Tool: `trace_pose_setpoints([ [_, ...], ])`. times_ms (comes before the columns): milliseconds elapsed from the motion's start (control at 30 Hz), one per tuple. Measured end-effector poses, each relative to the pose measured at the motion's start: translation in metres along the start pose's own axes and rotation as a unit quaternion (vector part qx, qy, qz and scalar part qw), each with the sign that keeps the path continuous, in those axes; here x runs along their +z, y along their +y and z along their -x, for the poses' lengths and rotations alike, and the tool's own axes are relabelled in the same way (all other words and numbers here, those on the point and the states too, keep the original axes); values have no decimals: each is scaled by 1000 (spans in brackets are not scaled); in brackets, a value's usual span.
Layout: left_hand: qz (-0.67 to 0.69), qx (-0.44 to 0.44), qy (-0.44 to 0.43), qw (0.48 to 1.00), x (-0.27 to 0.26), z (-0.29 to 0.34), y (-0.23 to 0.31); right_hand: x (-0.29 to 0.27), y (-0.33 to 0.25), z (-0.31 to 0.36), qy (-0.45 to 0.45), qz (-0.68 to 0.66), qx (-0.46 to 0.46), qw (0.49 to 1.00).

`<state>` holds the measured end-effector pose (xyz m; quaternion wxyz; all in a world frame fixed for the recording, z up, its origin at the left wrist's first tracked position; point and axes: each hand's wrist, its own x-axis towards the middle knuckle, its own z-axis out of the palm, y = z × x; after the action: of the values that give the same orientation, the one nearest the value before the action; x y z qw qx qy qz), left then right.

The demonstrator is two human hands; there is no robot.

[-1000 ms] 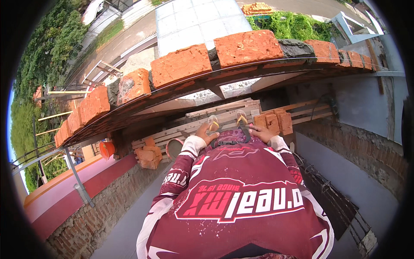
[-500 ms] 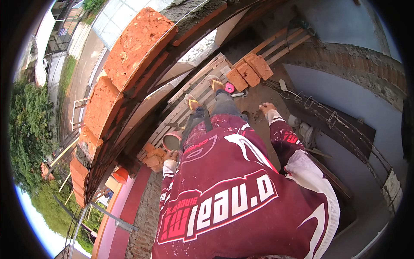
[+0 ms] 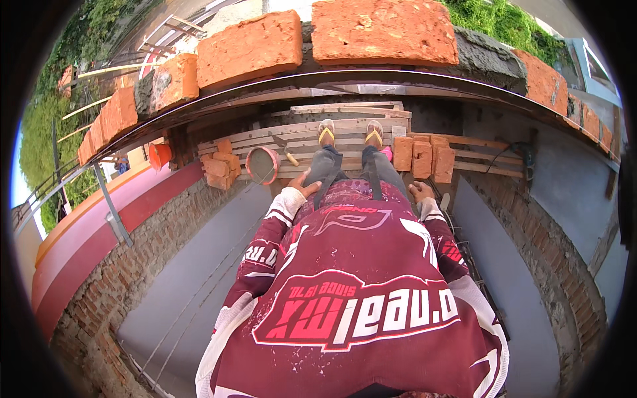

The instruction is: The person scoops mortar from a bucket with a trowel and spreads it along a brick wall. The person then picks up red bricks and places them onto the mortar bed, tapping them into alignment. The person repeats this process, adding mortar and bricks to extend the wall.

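Two hands rest low on the person's body at mid-frame, just past the hem of a dark red jersey [image 3: 358, 292] of smooth printed cloth with white lettering. The left hand [image 3: 306, 185] lies open on the left thigh, fingers spread and holding nothing. The right hand [image 3: 421, 192] sits loosely curled beside the right hip, also empty as far as can be seen. Grey trousers run away from them to feet in yellow flip-flops [image 3: 350, 134], toes pointing toward the top of the frame.

Beyond the left hand stands a round mortar pan [image 3: 263, 165], grey inside with a reddish rim, on a scaffold of rough pale planks [image 3: 298, 136] whose long axis runs left to right. A trowel [image 3: 283, 148] lies just right of the pan, its yellow handle pointing down-right and its blade up-left. Loose orange bricks [image 3: 220, 168] are piled left of the pan; three more bricks [image 3: 422, 158] stand on end right of the feet.

Farthest, across the upper frame, curves a course of coarse, pitted orange bricks [image 3: 385, 31] with grey mortar joints between them.
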<state>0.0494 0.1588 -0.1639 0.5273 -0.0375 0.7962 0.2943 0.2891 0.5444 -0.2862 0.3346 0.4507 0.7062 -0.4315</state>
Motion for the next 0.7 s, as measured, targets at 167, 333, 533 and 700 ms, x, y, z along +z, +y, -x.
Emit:
trace_pose_setpoints([
  [167, 225, -185, 145, 945, 60, 53, -100, -60, -9, -41, -46, 90, -44, 994],
  [333, 334, -272, 237, 871, 164, 69, -192, -124, -49, -87, -55, 293, -73, 952],
  [533, 510, -267, 191, 795, 265, 78, -187, -110, -132, -104, -120, 352, -115, 921],
  [700, 577, -269, 195, 746, 301, 59, -166, -31, -209, -52, -343, 372, 140, 851],
])
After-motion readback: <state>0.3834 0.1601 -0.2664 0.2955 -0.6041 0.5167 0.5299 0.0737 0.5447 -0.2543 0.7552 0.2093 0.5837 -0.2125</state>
